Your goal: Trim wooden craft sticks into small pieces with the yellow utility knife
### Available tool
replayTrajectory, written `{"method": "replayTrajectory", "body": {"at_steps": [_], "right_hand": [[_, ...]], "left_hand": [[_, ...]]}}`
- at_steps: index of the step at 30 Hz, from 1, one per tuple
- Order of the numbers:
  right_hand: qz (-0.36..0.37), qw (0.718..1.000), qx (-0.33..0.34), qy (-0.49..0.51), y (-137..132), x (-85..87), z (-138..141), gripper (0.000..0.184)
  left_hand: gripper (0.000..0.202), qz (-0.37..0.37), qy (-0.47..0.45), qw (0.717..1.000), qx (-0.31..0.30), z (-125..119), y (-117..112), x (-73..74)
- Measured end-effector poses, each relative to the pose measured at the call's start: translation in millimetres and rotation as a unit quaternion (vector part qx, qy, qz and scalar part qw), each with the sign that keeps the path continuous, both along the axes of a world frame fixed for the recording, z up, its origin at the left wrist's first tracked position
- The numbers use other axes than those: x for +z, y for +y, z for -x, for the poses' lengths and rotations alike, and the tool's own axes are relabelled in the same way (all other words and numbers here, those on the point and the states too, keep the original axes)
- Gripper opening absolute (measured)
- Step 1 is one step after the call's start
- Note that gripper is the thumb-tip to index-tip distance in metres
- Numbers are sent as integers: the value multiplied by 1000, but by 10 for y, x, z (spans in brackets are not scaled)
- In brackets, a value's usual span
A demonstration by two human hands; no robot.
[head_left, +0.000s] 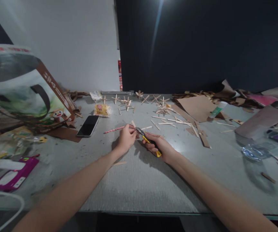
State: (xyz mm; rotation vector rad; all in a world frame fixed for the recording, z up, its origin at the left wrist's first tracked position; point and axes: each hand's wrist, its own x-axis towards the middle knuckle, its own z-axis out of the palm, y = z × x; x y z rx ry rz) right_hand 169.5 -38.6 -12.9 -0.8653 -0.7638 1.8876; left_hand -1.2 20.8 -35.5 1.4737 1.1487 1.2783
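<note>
My right hand is wrapped round a yellow and black utility knife, its metal front end pointing up and left. Just left of it, my left hand pinches a light wooden craft stick. The knife's tip meets the stick close to my left fingertips; whether the blade bites into the wood is too small to tell. Another stick extends to the right behind the knife. A red and white striped pencil lies beside my left fingers. One more stick rests below my left wrist.
Loose sticks and crossed stick pieces lie toward the back. A black phone, a yellow packet and a large printed bag stand left. Brown cardboard, a glue stick and a clear plastic container are right.
</note>
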Motion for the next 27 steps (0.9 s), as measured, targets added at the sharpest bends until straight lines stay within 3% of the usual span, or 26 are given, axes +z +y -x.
{"method": "replayTrajectory", "body": {"at_steps": [27], "right_hand": [[7,1000,15,20,35,-41,18,15]], "left_hand": [[29,38,-77,996,-24,-8,22,3]]}}
